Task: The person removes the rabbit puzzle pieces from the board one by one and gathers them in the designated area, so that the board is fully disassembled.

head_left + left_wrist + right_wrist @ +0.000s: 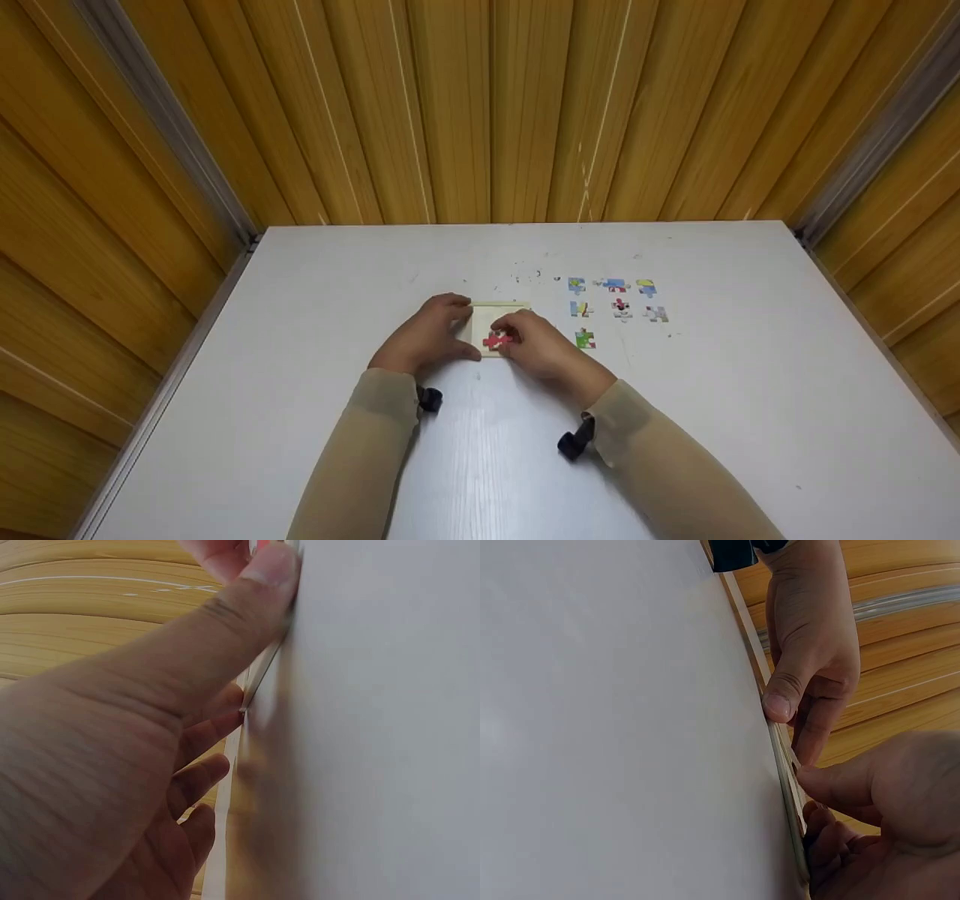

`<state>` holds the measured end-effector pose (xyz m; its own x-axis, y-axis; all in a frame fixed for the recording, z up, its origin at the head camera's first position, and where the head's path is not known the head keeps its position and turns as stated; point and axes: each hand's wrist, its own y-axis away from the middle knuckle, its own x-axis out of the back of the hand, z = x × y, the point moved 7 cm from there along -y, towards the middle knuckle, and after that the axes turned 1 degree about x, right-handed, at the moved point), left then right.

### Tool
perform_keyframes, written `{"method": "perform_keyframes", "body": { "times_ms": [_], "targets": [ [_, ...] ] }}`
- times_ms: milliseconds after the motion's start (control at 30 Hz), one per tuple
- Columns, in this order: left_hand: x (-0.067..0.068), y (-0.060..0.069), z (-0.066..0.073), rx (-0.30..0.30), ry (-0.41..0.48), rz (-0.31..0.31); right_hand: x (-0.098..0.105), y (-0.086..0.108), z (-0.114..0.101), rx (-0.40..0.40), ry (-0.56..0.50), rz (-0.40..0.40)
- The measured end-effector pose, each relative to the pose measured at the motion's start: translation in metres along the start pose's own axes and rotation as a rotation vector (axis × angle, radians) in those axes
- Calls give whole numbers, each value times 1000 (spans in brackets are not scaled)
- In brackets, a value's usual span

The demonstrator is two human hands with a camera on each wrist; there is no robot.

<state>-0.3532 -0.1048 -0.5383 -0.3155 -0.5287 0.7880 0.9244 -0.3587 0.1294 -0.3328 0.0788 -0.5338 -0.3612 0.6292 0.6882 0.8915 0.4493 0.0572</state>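
A shallow pale wooden puzzle tray (480, 322) lies on the white table in the head view. My left hand (430, 336) grips its left side, thumb at the near edge and fingers at the far edge. In the left wrist view the thumb (247, 604) presses against the tray's rim. Over the tray's lower right part, my right hand (541, 349) pinches a red puzzle piece (495, 341) between thumb and fingers. Whether this piece touches the tray floor I cannot tell. The right wrist view shows both hands at the tray's edge (786, 780), with the piece hidden.
Several loose puzzle pieces lie in rough rows to the right of the tray, among them a green piece (585, 339), a blue one (576, 285) and a red-and-white one (621, 306). Small dark marks dot the white table (300, 315). Yellow wood-look panels (450, 112) surround it.
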Motion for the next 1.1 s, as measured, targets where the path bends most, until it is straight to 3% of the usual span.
{"method": "perform_keyframes", "body": {
  "times_ms": [367, 667, 900, 1100],
  "targets": [
    [-3, -5, 1, 69, 56, -5, 15, 9, 6, -91, -127, 21],
    [-3, -4, 1, 105, 67, -14, 47, 26, 16, -53, -67, 15],
    [-2, -4, 2, 69, 34, -12, 73, 47, 34, -60, -27, -36],
    [-2, -5, 2, 56, 34, -26, 95, 64, 56, -78, -2, -34]
  ]
}}
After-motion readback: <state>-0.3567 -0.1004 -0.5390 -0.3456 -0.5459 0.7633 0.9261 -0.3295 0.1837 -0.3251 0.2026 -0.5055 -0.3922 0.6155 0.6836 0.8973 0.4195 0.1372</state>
